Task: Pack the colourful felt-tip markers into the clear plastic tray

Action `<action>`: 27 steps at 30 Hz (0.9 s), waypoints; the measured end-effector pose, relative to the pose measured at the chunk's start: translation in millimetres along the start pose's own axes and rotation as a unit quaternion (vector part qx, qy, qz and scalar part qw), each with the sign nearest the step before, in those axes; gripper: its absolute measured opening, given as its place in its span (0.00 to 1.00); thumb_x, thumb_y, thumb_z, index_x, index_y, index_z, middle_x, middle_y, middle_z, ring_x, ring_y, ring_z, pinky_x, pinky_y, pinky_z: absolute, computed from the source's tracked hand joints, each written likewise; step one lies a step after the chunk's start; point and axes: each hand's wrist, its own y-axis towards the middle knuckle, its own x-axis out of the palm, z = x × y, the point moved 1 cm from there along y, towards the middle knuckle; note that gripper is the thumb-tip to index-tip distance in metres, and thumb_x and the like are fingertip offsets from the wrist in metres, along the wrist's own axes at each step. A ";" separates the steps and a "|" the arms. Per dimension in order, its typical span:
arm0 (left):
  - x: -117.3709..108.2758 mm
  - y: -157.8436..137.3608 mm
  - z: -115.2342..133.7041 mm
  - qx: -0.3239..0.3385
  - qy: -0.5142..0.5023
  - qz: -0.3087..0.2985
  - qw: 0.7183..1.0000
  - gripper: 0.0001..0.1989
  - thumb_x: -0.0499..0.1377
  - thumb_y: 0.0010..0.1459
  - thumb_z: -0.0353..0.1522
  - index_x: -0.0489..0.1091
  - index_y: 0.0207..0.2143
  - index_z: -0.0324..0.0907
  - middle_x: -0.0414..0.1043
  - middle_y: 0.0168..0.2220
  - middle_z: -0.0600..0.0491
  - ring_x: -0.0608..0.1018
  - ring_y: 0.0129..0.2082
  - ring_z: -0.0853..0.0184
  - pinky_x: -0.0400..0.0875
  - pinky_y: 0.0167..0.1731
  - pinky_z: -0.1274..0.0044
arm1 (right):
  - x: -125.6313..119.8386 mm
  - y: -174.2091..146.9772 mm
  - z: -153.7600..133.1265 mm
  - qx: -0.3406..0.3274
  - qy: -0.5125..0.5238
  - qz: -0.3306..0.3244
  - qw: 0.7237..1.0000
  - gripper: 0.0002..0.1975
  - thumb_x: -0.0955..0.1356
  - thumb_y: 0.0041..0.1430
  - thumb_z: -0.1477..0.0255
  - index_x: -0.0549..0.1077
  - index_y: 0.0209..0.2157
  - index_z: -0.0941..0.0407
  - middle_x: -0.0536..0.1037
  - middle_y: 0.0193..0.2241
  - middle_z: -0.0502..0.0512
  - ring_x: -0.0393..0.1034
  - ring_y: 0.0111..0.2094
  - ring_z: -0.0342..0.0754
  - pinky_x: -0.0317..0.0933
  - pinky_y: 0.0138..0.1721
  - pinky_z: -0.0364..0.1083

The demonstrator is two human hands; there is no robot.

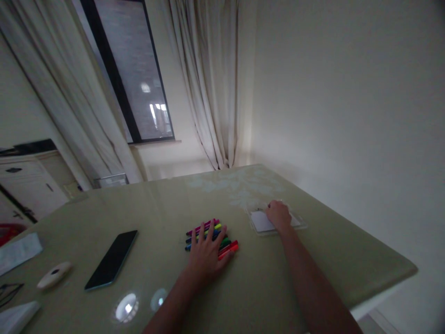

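My left hand [205, 248] lies open, fingers spread, across a row of coloured markers [233, 247]. Pink, yellow, blue, green and red ones show between and beside the fingers; the palm and fingers cover parts of them. To the right, my right hand [279, 215] is closed, its fingers curled under and resting on a flat, clear plastic case [269, 233]. White paper or card [261, 221] shows inside the case. Whatever the curled fingers hold, if anything, is hidden.
A dark phone or tablet [113, 260] lies left of the markers. Farther left are a pale computer mouse [54, 275], dark-framed glasses [9, 292] and a light packet [21, 253]. The table's [330, 253] right edge runs close to the wall.
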 end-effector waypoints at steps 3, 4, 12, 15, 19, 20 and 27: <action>-6.3 9.1 -12.1 -0.016 0.008 -0.007 1.000 0.41 0.42 0.62 0.63 0.53 0.71 0.57 0.47 0.74 0.47 0.48 0.72 0.35 0.42 0.65 0.42 | 6.9 -3.8 -10.5 -0.057 0.015 -0.002 0.998 0.13 0.65 0.62 0.76 0.82 0.41 0.60 0.81 0.42 0.68 0.76 0.45 0.56 0.64 0.42 0.48; -7.7 11.5 -18.0 -0.021 0.013 -0.007 1.000 0.41 0.42 0.62 0.63 0.54 0.71 0.56 0.46 0.75 0.47 0.49 0.72 0.35 0.42 0.66 0.42 | 9.8 -6.5 -15.8 -0.077 0.026 0.000 0.997 0.12 0.66 0.62 0.75 0.82 0.40 0.60 0.82 0.41 0.67 0.77 0.44 0.55 0.63 0.42 0.47; -9.0 14.9 -79.3 -0.045 0.035 0.016 0.998 0.38 0.46 0.63 0.61 0.57 0.70 0.57 0.50 0.74 0.49 0.52 0.72 0.39 0.41 0.66 0.44 | 38.0 -36.1 -66.9 -0.227 0.061 0.021 0.972 0.08 0.69 0.62 0.71 0.82 0.36 0.59 0.82 0.39 0.64 0.75 0.41 0.52 0.62 0.42 0.45; -11.0 12.1 -85.8 -0.050 0.028 0.056 0.997 0.37 0.51 0.63 0.59 0.59 0.69 0.54 0.52 0.73 0.46 0.52 0.72 0.41 0.44 0.66 0.44 | 39.4 -40.5 -72.0 -0.239 0.054 0.018 0.969 0.08 0.69 0.62 0.72 0.81 0.37 0.59 0.81 0.39 0.64 0.74 0.41 0.52 0.62 0.43 0.46; -18.1 8.5 -75.6 0.014 -0.004 0.125 0.992 0.24 0.58 0.64 0.47 0.71 0.59 0.50 0.58 0.70 0.47 0.58 0.70 0.48 0.53 0.67 0.52 | 30.3 -41.8 -67.8 -0.234 0.074 0.001 0.969 0.08 0.69 0.61 0.74 0.82 0.36 0.59 0.81 0.39 0.64 0.75 0.41 0.54 0.62 0.42 0.46; -19.2 7.8 -71.9 0.038 -0.015 0.134 0.990 0.19 0.58 0.65 0.44 0.74 0.55 0.49 0.61 0.68 0.47 0.61 0.68 0.50 0.56 0.66 0.55 | 27.3 -42.4 -66.7 -0.230 0.075 -0.005 0.970 0.08 0.68 0.61 0.74 0.82 0.36 0.58 0.81 0.38 0.64 0.76 0.41 0.54 0.62 0.41 0.47; -16.5 7.0 -59.1 0.044 -0.099 0.162 0.981 0.13 0.57 0.67 0.42 0.76 0.35 0.45 0.73 0.52 0.48 0.72 0.55 0.55 0.68 0.58 0.60 | 9.2 -49.3 -73.5 -0.219 0.111 0.034 0.969 0.09 0.67 0.63 0.71 0.82 0.36 0.56 0.81 0.40 0.64 0.74 0.45 0.54 0.63 0.45 0.47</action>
